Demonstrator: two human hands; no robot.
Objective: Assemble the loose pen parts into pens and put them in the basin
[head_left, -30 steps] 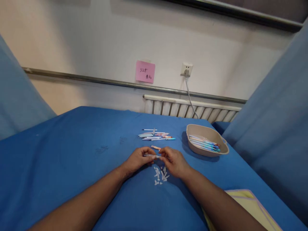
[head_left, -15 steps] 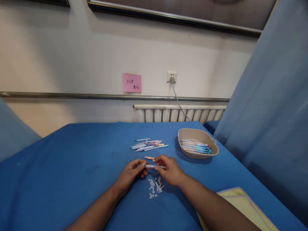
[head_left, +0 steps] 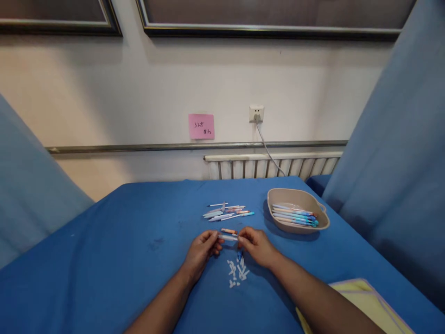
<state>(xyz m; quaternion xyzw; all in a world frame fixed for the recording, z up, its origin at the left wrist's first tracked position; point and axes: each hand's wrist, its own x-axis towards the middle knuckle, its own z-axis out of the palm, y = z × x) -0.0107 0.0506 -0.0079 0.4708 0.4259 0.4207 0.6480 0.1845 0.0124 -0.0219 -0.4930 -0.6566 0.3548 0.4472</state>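
Note:
A pale, translucent pen barrel (head_left: 227, 237) lies roughly level between my two hands above the blue cloth. Its left end is pinched by the thumb and fingers of my left hand (head_left: 202, 250). At the other end, the fingertips of my right hand (head_left: 259, 247) are closed on it. Just beyond the barrel is an orange pen part (head_left: 229, 231). Below my hands lie several small white plastic pieces (head_left: 241, 269), with a small dark blue piece (head_left: 239, 254) near my right fingers. Farther back sits a loose pile of pens and pen parts (head_left: 222, 214).
A beige plastic basket (head_left: 295, 228) holding several pens (head_left: 294, 215) stands at the right. A folded yellow cloth (head_left: 361, 297) lies near my right forearm. Blue curtains (head_left: 382, 139) hang on both sides. Behind the blue-covered table (head_left: 114, 260) are a radiator (head_left: 250, 168) and a wall socket (head_left: 256, 114).
My right fingers have shifted rightward along the pen barrel to its end, so more of it shows between my hands. The camera view has turned slightly left and up.

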